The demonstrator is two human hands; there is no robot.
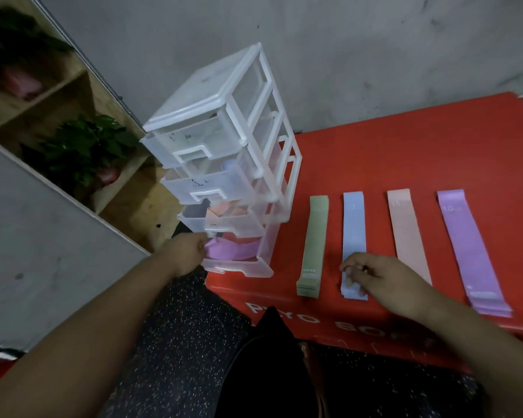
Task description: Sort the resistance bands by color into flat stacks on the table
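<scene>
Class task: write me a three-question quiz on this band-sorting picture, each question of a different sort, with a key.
1. Fill in: going away from the drawers, the table holds the green stack, blue stack, pink stack, then the ____ stack.
2. True or false: the left hand pinches a purple band in the top drawer.
3. The right hand has its fingers on which stack? A green, B blue, C pink.

Key: 1 purple, the purple stack. 2 false: the band lies in the bottom drawer. 3 B.
</scene>
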